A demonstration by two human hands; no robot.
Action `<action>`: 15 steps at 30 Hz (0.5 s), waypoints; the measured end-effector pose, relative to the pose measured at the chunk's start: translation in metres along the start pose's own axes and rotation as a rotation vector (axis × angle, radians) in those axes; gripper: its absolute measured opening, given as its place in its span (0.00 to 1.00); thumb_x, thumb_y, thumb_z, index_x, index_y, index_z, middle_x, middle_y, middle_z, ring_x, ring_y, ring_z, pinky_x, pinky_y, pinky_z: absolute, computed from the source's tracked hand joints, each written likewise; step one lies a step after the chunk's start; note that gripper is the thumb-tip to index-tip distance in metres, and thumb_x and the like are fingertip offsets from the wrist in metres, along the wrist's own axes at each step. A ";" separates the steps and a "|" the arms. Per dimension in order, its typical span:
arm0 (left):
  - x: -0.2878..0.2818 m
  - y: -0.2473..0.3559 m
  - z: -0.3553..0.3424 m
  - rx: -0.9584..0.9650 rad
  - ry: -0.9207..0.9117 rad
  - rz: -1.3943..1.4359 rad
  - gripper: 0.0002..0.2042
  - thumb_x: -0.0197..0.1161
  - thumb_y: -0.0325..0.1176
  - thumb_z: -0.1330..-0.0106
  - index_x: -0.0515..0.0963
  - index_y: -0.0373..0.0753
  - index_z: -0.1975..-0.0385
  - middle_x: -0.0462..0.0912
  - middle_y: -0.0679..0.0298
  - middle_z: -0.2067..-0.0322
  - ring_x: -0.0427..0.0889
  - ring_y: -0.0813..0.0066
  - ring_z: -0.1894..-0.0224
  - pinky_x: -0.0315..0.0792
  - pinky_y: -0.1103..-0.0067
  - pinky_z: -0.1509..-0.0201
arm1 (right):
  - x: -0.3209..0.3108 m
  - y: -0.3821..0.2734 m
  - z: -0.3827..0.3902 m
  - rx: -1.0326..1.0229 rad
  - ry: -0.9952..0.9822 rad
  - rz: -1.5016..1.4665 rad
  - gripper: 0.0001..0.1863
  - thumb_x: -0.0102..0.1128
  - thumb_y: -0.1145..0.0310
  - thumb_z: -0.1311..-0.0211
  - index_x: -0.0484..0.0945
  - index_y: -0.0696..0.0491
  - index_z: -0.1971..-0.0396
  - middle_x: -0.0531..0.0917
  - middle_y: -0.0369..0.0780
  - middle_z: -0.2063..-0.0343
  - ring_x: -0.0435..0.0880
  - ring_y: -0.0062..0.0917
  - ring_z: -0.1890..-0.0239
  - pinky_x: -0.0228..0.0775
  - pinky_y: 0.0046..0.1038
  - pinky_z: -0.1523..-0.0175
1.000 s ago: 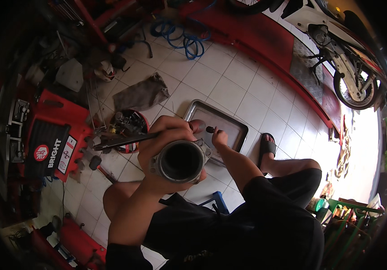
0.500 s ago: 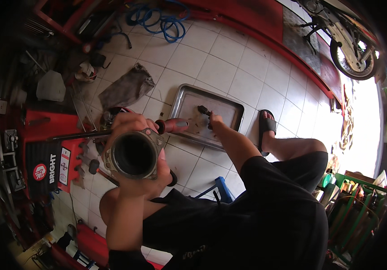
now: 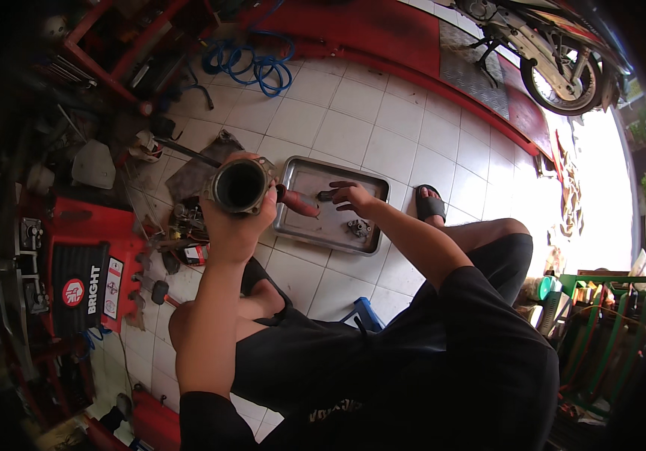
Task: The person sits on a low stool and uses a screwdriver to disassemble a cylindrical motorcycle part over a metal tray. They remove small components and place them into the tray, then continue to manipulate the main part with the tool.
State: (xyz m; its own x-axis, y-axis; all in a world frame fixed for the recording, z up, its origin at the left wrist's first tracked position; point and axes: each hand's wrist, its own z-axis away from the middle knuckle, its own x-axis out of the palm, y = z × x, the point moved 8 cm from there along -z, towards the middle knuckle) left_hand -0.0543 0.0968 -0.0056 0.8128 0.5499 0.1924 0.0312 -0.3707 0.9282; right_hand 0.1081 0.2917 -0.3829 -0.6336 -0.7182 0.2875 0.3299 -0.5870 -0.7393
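My left hand (image 3: 229,229) is closed round a hollow, flanged metal engine cylinder (image 3: 264,167), its dark bore facing up. The same hand also grips a red-handled screwdriver (image 3: 300,203); the handle sticks out to the right and the long dark shaft to the upper left. Over the metal tray (image 3: 315,242), my right hand (image 3: 354,197) has its fingers apart. A small dark piece (image 3: 326,195) lies in the tray just by those fingertips; its kind is unclear. Nearer to me in the tray sits a small grey metal part (image 3: 359,227).
A dirty rag (image 3: 187,179) lies on the tiles beyond my left hand. Blue hose (image 3: 251,68) coils at the back. To the left are a red machine (image 3: 86,278) and a mallet (image 3: 160,292). A motorcycle (image 3: 556,68) stands at the far right.
My right hand has let go of the dark piece, which now lies in the tray. My left hand has moved farther away with cylinder and screwdriver, and the screwdriver's shaft has swung toward the upper left.
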 end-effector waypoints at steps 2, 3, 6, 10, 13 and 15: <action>0.001 -0.010 0.004 -0.135 0.010 0.110 0.16 0.69 0.21 0.41 0.78 0.32 0.53 0.83 0.65 0.65 0.82 0.78 0.60 0.75 0.78 0.48 | 0.059 -0.060 0.044 -0.106 -0.338 -0.015 0.38 0.60 0.73 0.41 0.62 0.60 0.28 0.76 0.47 0.38 0.80 0.38 0.42 0.74 0.37 0.37; 0.004 -0.012 0.005 -0.166 -0.016 0.161 0.16 0.67 0.21 0.41 0.77 0.33 0.53 0.82 0.64 0.62 0.82 0.74 0.58 0.74 0.75 0.46 | 0.089 -0.092 0.072 -0.141 -0.511 -0.049 0.43 0.60 0.75 0.44 0.57 0.62 0.26 0.73 0.48 0.34 0.79 0.38 0.39 0.71 0.37 0.33; 0.009 -0.025 0.007 -0.248 -0.028 0.320 0.12 0.65 0.21 0.39 0.78 0.33 0.55 0.82 0.63 0.63 0.83 0.73 0.58 0.78 0.73 0.47 | 0.176 -0.172 0.170 -0.309 -0.898 0.051 0.50 0.57 0.78 0.55 0.52 0.65 0.25 0.69 0.52 0.32 0.79 0.38 0.39 0.67 0.37 0.29; 0.028 -0.021 0.013 -0.354 -0.101 0.542 0.12 0.63 0.23 0.39 0.78 0.35 0.55 0.79 0.63 0.58 0.82 0.67 0.54 0.77 0.66 0.43 | 0.198 -0.168 0.223 -0.164 -0.958 0.170 0.47 0.54 0.79 0.59 0.58 0.67 0.30 0.76 0.53 0.42 0.83 0.37 0.46 0.73 0.35 0.37; 0.038 -0.018 0.019 -0.379 -0.170 0.570 0.12 0.61 0.26 0.39 0.76 0.39 0.55 0.74 0.62 0.54 0.79 0.62 0.47 0.73 0.58 0.35 | 0.185 -0.159 0.247 -0.087 -0.805 0.122 0.39 0.57 0.78 0.53 0.64 0.66 0.34 0.79 0.47 0.54 0.84 0.30 0.57 0.78 0.27 0.58; 0.043 -0.023 0.022 -0.383 -0.161 0.611 0.14 0.63 0.25 0.39 0.77 0.38 0.53 0.74 0.59 0.45 0.76 0.56 0.40 0.70 0.54 0.32 | 0.163 -0.157 0.250 -0.097 -0.596 0.130 0.33 0.60 0.75 0.46 0.68 0.66 0.38 0.79 0.43 0.61 0.82 0.26 0.63 0.75 0.25 0.68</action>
State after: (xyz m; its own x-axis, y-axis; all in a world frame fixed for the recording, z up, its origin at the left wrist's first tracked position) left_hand -0.0077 0.1123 -0.0256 0.6961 0.2017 0.6890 -0.6359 -0.2722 0.7221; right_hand 0.1282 0.1736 -0.0673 -0.0833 -0.8832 0.4616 0.2950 -0.4643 -0.8351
